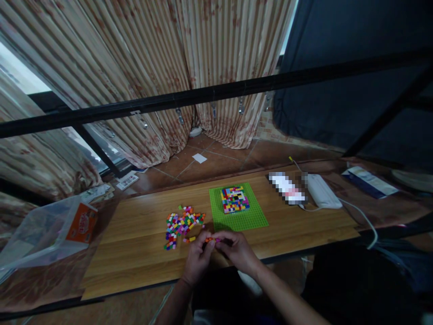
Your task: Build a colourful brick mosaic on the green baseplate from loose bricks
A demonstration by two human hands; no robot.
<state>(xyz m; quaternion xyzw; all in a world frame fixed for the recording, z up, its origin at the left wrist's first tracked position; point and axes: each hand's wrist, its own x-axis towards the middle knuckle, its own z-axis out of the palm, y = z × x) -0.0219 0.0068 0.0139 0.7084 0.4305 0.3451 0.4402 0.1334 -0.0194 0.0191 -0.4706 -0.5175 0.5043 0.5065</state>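
Close to the front edge of the wooden board, my left hand [199,253] and my right hand [237,249] meet with fingers pinched. Between them are small toy bricks [209,240], orange and magenta, partly hidden by the fingertips. Just beyond lies a green baseplate [250,221], bearing a square, multicoloured brick build [236,200] with a dark gap near its middle. Left of the baseplate spreads a pile of loose bricks [182,223] in many colours. A yellow brick [192,239] lies beside my left hand.
A clear plastic bin [43,234] with an orange label stands at the left. On the right are a blurred-out phone-like item [287,187], a white power bank [323,192] with a cable, and a blue-and-white packet [368,182]. A black rail [219,92] crosses behind the wooden board [135,253].
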